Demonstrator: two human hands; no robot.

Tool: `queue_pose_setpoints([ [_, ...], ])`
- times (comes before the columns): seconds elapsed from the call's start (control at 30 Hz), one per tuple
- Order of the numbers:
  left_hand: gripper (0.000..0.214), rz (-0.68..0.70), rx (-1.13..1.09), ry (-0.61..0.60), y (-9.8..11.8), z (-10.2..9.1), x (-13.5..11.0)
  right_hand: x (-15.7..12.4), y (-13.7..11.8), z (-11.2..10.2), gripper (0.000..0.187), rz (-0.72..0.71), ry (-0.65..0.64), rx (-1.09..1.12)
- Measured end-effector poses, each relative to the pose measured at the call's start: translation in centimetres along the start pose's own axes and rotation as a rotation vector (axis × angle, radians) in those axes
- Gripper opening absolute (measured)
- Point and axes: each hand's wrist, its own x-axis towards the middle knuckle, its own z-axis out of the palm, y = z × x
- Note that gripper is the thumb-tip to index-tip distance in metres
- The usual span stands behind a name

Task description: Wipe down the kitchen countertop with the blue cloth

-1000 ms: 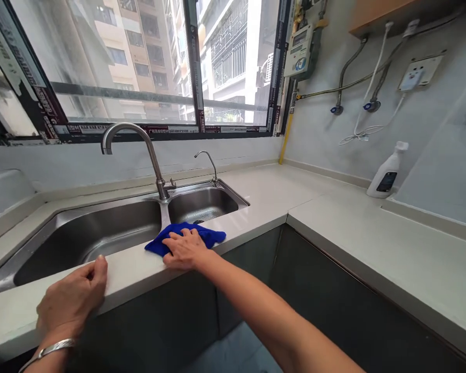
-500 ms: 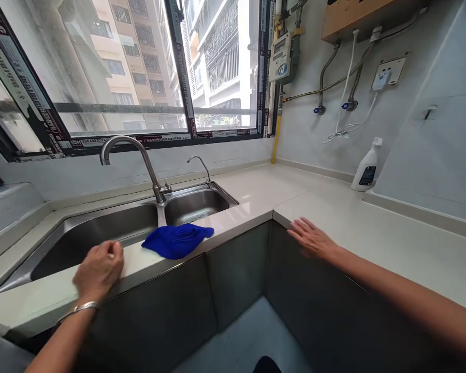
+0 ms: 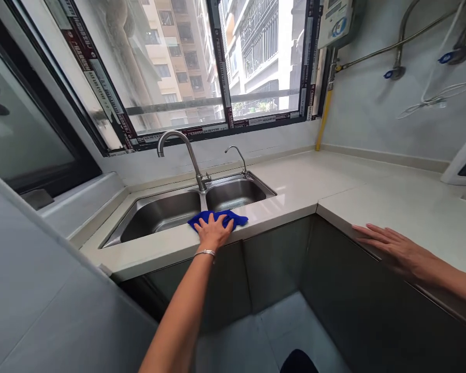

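Note:
My left hand [image 3: 213, 231] lies on a crumpled blue cloth [image 3: 238, 218] at the front rim of the sink. Its fingers are spread and slightly bent over the fabric, and I see no closed grip. The double steel sink [image 3: 118, 234] sits just behind the cloth, with a tall curved faucet [image 3: 189, 154] and a thinner small tap [image 3: 238, 151] at its back. On the right, my right hand [image 3: 398, 247] is held with straight fingers by the front edge of the pale countertop [image 3: 388, 199], holding nothing; whether it touches the edge I cannot tell.
A white bottle [image 3: 464, 161] stands on the counter at the far right, cut off by the frame. Dark cabinet doors [image 3: 275, 264] run below the counter. A yellow pipe [image 3: 324, 120] rises in the back corner. A light wall panel [image 3: 42, 269] borders the left.
My left hand has moved from left of the cloth onto it, its fingers now spread. The view has swung left, and my right hand stays near the counter edge.

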Motion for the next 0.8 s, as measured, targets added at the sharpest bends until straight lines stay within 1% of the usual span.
queue_pose_setpoints([
  [0.07,0.060,-0.016,0.010,-0.016,-3.2,-0.7,0.2,-0.2,0.2,0.0,0.072,-0.015,0.023,0.017],
  [0.13,0.061,-0.062,0.027,-0.019,-6.8,-1.3,0.1,-0.3,0.2,-0.1,0.068,-0.020,0.030,0.033],
  [0.23,0.064,-0.154,0.060,-0.014,-12.1,-2.4,-0.7,-0.1,0.1,-0.7,0.062,-0.009,0.005,0.054],
  [0.3,0.065,-0.235,0.084,-0.004,-15.3,-3.4,-1.5,0.0,0.1,-1.1,0.058,-0.006,0.001,0.082],
  [0.37,0.068,-0.331,0.094,0.000,-17.9,-4.4,-2.2,0.1,0.1,-1.4,0.055,0.001,0.001,0.125],
  [0.43,0.074,-0.432,0.085,-0.016,-19.7,-5.3,-2.5,0.0,0.0,-1.7,0.057,0.066,0.023,0.170],
  [0.5,0.082,-0.520,0.073,-0.035,-20.7,-5.9,-2.3,-0.2,0.1,-1.8,0.063,0.160,0.062,0.206],
  [0.57,0.088,-0.579,0.072,-0.048,-20.9,-6.3,-2.0,-0.5,0.4,-1.8,0.065,0.191,0.078,0.224],
  [0.63,0.089,-0.601,0.079,-0.056,-20.7,-6.4,-1.9,-0.7,0.8,-1.8,0.064,0.147,0.060,0.224],
  [0.7,0.087,-0.600,0.093,-0.063,-20.2,-6.5,-2.1,-0.8,1.0,-1.7,0.067,0.090,0.057,0.216],
  [0.8,0.085,-0.590,0.121,-0.070,-19.1,-6.7,-3.0,-0.7,0.6,-1.8,0.071,0.066,0.068,0.191],
])
